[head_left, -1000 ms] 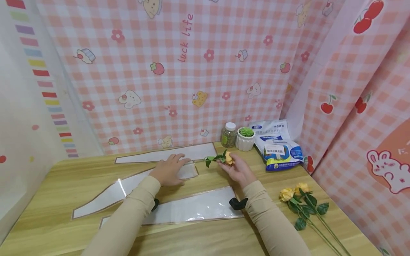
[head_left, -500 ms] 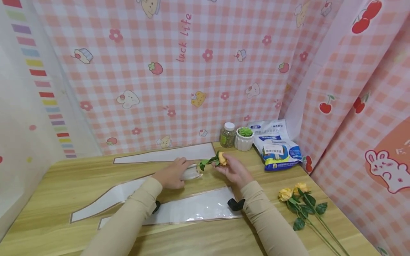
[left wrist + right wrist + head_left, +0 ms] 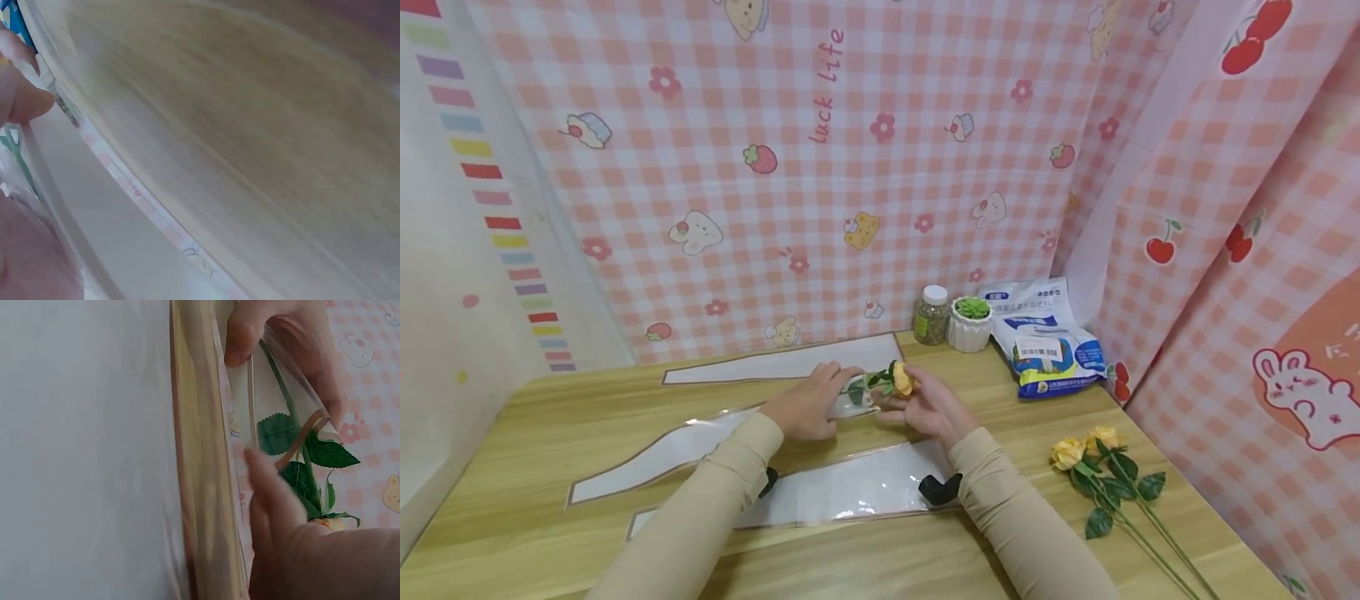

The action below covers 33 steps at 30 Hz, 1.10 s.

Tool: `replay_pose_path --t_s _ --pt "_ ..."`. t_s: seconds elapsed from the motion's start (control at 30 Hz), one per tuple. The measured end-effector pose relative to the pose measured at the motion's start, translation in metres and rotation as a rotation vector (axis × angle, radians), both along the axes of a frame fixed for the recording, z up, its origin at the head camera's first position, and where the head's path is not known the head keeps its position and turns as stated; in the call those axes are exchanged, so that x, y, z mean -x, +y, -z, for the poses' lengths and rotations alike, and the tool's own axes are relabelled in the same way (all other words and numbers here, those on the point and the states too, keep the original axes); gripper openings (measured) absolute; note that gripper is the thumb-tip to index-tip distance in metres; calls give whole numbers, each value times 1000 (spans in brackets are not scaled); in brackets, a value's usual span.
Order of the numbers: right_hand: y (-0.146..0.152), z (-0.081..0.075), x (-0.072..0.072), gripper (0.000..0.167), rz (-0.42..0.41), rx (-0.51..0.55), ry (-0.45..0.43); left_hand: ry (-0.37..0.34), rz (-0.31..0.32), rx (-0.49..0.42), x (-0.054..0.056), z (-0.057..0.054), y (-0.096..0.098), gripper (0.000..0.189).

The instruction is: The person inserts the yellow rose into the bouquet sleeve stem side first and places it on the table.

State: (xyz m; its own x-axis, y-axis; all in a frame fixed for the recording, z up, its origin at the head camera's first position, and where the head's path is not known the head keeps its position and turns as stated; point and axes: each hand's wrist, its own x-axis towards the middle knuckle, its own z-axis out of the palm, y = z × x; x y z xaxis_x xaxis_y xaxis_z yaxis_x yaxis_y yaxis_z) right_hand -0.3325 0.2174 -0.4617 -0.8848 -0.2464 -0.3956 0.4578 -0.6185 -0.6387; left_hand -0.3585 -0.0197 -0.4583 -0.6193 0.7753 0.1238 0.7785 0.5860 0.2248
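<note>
In the head view my left hand (image 3: 808,404) grips a clear flower sleeve (image 3: 700,437) with a white back and brown edge near its wide mouth. My right hand (image 3: 928,408) holds a yellow rose (image 3: 902,379) at its bloom. The stem lies inside the sleeve, past the mouth. In the right wrist view the left hand (image 3: 294,337) holds the sleeve from above, and the brown rim (image 3: 315,419) bows outward around the green stem. One leaf (image 3: 331,453) is at the rim. The right hand (image 3: 300,550) hides most of the bloom. Fingers and the sleeve are only partly visible in the left wrist view.
Two more flat sleeves lie on the wooden table, one behind (image 3: 782,362) and one in front (image 3: 857,492). Two yellow roses (image 3: 1086,450) lie at the right. A jar (image 3: 932,317), a potted succulent (image 3: 972,325) and plastic bags (image 3: 1052,350) stand at the back.
My right hand has moved left with the rose, and its stem and leaves have slid further into the sleeve. The sleeve's mouth has been lifted and bowed open by the left hand.
</note>
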Motion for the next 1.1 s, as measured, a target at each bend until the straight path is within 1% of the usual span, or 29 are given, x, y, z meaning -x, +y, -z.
replay_pose_path --t_s 0.13,0.23,0.33,0.4,0.47,0.53,0.6,0.67,0.83,1.0,1.1 --pt "-2 3 -1 57 18 143 -26 10 1 -15 1 0 0 92" --pt "-6 6 -1 57 53 209 -25 10 4 -36 1 1 -1 92" --pt "-9 7 -1 57 104 219 -7 32 9 -40 3 3 -2 93" --pt "-11 8 -1 57 133 201 18 56 3 -44 4 5 -2 95" --pt "-13 8 0 56 149 173 38 70 -7 -49 4 6 -3 98" --pt "-14 8 0 54 150 152 53 65 -16 -57 5 6 -3 99" --pt "-15 9 -1 54 132 123 61 33 -24 -60 4 6 -3 98" --pt "-16 9 -2 53 120 106 54 -19 -18 -73 2 4 -3 98" --pt "-17 6 -3 41 113 47 66 -121 -18 -129 0 1 1 99" --pt "-18 3 -2 30 142 44 61 -186 -52 -170 -4 -7 3 94" --pt "-19 4 -1 30 163 27 65 -199 -53 -172 -5 -8 4 98"
